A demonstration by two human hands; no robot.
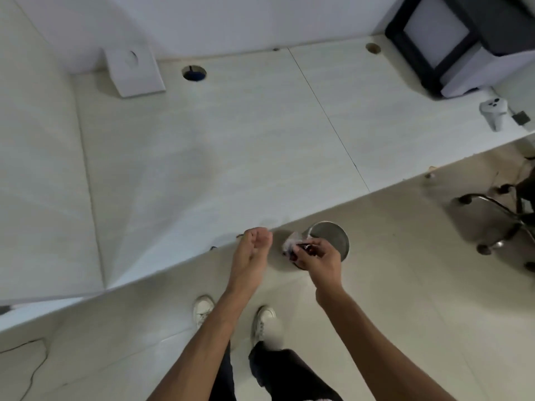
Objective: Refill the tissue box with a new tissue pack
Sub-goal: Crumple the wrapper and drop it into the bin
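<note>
A white tissue box (133, 71) with an oval slot stands at the back left of the white desk (220, 146), against the wall. My left hand (252, 250) hovers at the desk's front edge, fingers loosely curled, holding nothing. My right hand (317, 257) is closed on a crumpled clear plastic wrapper (292, 246) with dark red print, held over the floor just in front of a round metal bin (330, 237). No fresh tissue pack is in view.
A black-framed machine (451, 44) stands at the desk's back right, with a grey controller (493, 110) beside it. Two cable holes (194, 73) pierce the desk. An office chair base (503, 221) is on the floor at right. My white shoes (231, 316) stand below.
</note>
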